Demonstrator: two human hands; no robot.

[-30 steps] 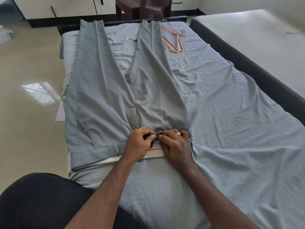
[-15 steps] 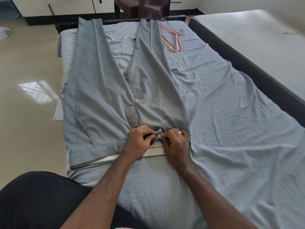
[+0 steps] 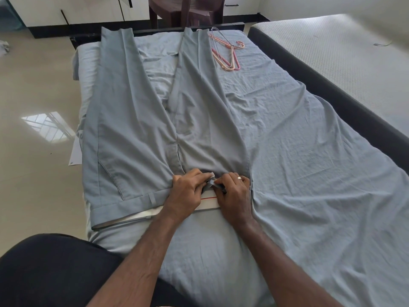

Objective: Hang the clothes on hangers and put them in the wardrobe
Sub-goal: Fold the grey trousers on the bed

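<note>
I see left hand point(image 3: 188, 189) and right hand point(image 3: 235, 189) pinching trousers point(image 3: 137, 138) waistband, fastening; next needs hangers point(image 3: 228, 55) from bed point(image 3: 309, 173).

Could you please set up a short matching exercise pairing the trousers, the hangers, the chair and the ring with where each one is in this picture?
Things:
1. grey trousers
2. hangers
3. dark wooden chair
4. ring

Places:
A. on a finger of the right hand
B. on the floor beyond the far end of the bed
C. spread flat along the bed, waistband nearest the person
D. lying on the bedsheet near the bed's far end

Pairs: 1-C, 2-D, 3-B, 4-A
</note>
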